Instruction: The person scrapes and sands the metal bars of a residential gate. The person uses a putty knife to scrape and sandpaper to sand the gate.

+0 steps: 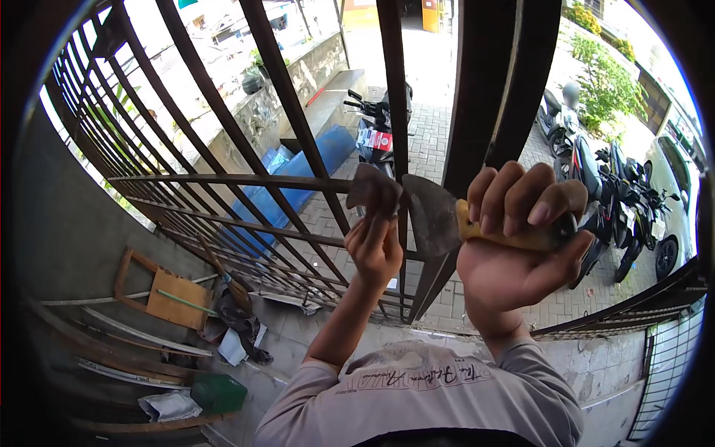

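My right hand is wrapped round the yellowish handle of a scraper, whose wide dark metal blade points left, beside a gate bar. To its left, my left hand is raised with its fingers pinched on a small dark piece, perhaps sandpaper or cloth, in front of the horizontal rail. Dark metal bars of the gate stand behind both hands. Whether the blade touches the bar cannot be made out.
Beyond the bars lie blue barrels and a parked motorcycle. More motorcycles and a white car stand at the right. A wooden frame, a green container and long strips lie at the lower left.
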Motion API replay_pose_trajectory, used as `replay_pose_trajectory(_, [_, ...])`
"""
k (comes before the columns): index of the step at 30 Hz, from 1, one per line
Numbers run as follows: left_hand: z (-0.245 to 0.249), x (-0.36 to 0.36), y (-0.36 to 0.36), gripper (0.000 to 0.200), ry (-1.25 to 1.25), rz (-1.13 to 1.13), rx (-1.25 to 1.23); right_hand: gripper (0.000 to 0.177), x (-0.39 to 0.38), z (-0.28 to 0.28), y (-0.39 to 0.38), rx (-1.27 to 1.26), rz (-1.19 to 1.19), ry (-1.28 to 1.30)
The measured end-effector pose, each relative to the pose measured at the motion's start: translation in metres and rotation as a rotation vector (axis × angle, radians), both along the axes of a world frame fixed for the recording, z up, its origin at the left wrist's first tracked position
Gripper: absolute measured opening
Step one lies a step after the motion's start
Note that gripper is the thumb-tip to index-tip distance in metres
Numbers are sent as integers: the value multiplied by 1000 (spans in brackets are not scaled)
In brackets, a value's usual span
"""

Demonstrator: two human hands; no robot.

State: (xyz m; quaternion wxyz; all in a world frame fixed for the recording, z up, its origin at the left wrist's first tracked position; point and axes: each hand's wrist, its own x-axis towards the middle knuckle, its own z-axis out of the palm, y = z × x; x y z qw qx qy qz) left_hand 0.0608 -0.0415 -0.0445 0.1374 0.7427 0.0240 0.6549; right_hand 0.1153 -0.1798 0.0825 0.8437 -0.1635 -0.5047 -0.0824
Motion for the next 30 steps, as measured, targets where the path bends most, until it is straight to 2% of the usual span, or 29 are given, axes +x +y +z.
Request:
replay_pose_trajectory(3, [-16, -17, 38, 18, 99, 50, 21, 50, 4, -1, 11, 17, -34, -30])
replay_pose_trajectory(4, [-21, -21, 56, 14, -9, 61, -30, 50, 6, -4, 9, 44, -73, -34])
replay_pose_trajectory(5, [-15, -24, 70, 19, -112, 130, -19, 51, 9, -6, 7, 72, -111, -43])
replay_pose_trajectory(6, [-11, -27, 74, 23, -121, 124, -109, 52, 12, -7, 6, 103, -119, -63])
replay_pose_trajectory(7, [-7, -31, 75, 27, -122, 119, -197, 52, 13, -7, 8, 102, -121, -58])
replay_pose_trajectory(9, [5, -22, 52, 32, -85, 134, -39, 52, 10, -8, 18, 112, -198, -60])
replay_pose_trajectory(10, [11, -22, 36, 33, -8, 57, 23, 51, 7, -11, 24, 91, -211, -79])
replay_pose_trajectory(11, [10, -16, 22, 33, -31, -79, -23, 51, 2, -12, 27, 94, -213, -68])
replay_pose_trajectory(13, [16, -25, 34, 33, 56, -80, -21, 52, -5, -10, 29, 70, -358, -117])
replay_pose_trajectory(16, [23, -32, 68, 34, -9, 3, 93, 53, -3, -17, 25, 59, -381, -146])
replay_pose_trajectory(19, [21, -19, 37, 35, 4, -91, -11, 53, -10, -16, 33, 86, -397, -114])
replay_pose_trajectory(21, [24, -15, 17, 36, 31, -154, 24, 53, -19, -18, 35, 94, -425, -69])
replay_pose_trajectory(23, [24, -24, 36, 35, 87, -97, 61, 57, -20, -15, 34, 45, -487, -113])
replay_pose_trajectory(25, [13, -31, 76, 31, -65, 27, 91, 56, -12, -21, 34, 70, -500, -142])
replay_pose_trajectory(26, [4, -38, 93, 29, -82, -5, -15, 56, -7, -25, 35, 149, -434, -138])
replay_pose_trajectory(27, [12, -41, 92, 28, -99, 18, -52, 56, -4, -26, 35, 231, -366, -132])
replay_pose_trajectory(30, [13, -32, 58, 28, -31, -41, -59, 54, -18, -17, 37, 113, -421, -41])
